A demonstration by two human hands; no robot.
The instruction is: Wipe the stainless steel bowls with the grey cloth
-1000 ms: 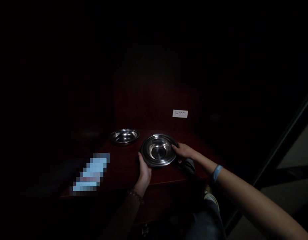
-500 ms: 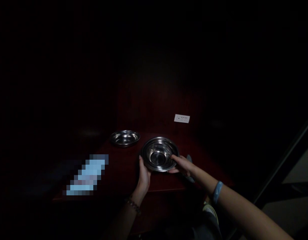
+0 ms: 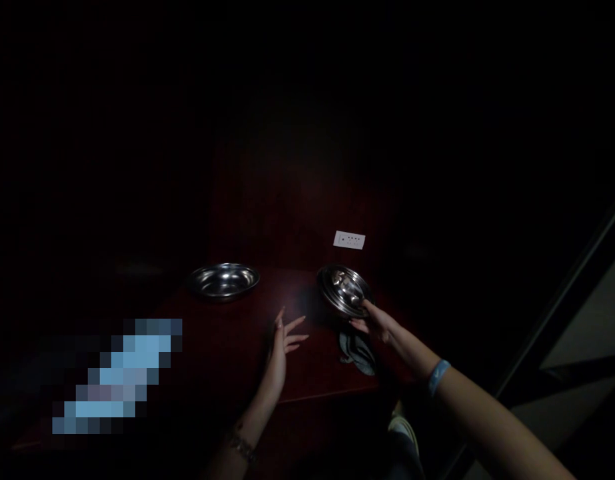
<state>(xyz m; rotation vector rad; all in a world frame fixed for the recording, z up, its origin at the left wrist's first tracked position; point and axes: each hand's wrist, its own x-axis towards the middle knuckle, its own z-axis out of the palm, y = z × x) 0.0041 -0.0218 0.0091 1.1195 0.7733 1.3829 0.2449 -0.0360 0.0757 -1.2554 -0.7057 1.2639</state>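
Observation:
A shiny steel bowl [image 3: 343,288] is tilted at the right of the dark red table [image 3: 227,353], its near edge pinched by my right hand [image 3: 376,320]. My left hand [image 3: 280,350] hangs over the middle of the table with its fingers spread and nothing in them. Toward the back left of the table lies a second steel bowl [image 3: 225,281], shallow and facing up. Below the held bowl, a crumpled grey-green cloth [image 3: 357,352] rests near the table's front edge.
A blurred-out bluish rectangle [image 3: 122,373] lies on the left side of the table. A white socket plate [image 3: 349,240] is on the back wall. Part of a shoe [image 3: 403,430] shows below the front edge. Much of the surroundings is dark.
My left hand has let go of the bowl and opened. My right hand has moved the bowl to the right and tilted it, and more of the cloth shows. The view has shifted slightly.

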